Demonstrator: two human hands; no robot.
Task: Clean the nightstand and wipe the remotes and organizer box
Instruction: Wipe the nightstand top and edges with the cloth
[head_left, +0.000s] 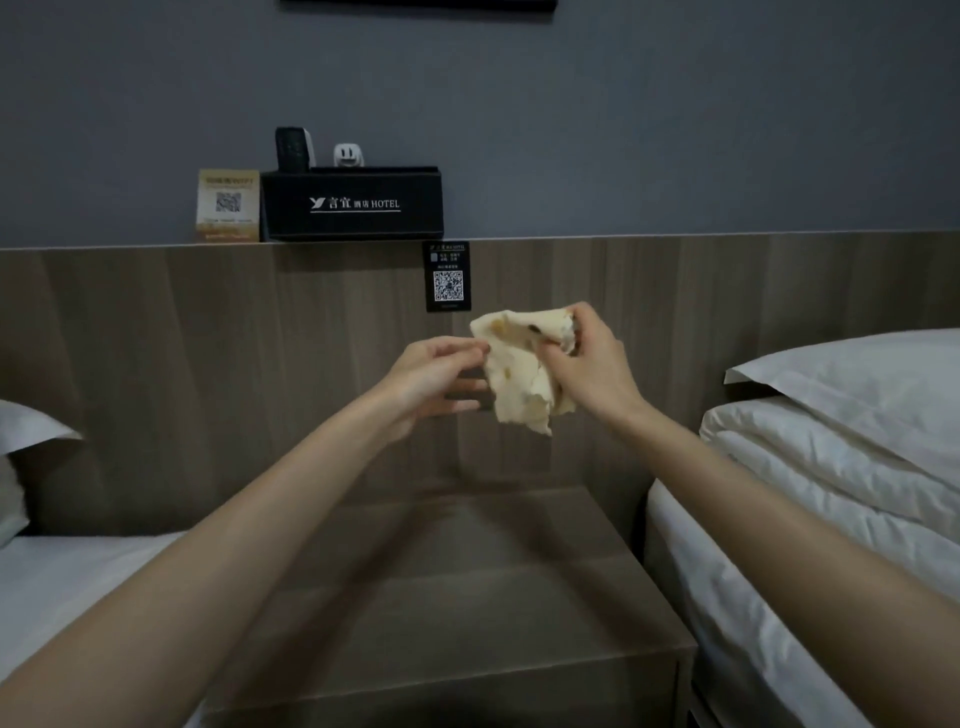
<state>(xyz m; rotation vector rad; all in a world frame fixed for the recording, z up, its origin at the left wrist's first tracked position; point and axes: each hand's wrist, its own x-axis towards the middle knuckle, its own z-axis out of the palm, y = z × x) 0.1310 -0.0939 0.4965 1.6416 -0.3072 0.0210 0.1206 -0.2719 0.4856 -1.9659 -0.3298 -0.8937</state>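
Over the nightstand (467, 597), the left hand (431, 379) pinches the cloth (519, 374) by one edge. The right hand (587, 364) grips its top with curled fingers (556, 357). The cloth hangs long-ways down. Far back, the organizer box (352, 205) lies left-to-right on a ledge (623, 238), with a remote (292, 148) standing up inside.

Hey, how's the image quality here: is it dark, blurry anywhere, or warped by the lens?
Head view throughout: dim, even light with no glare; fingers of the left hand slightly smeared; organizer box logo legible, the black QR card's small print not; wide lens stretches both forearms toward the lower corners.
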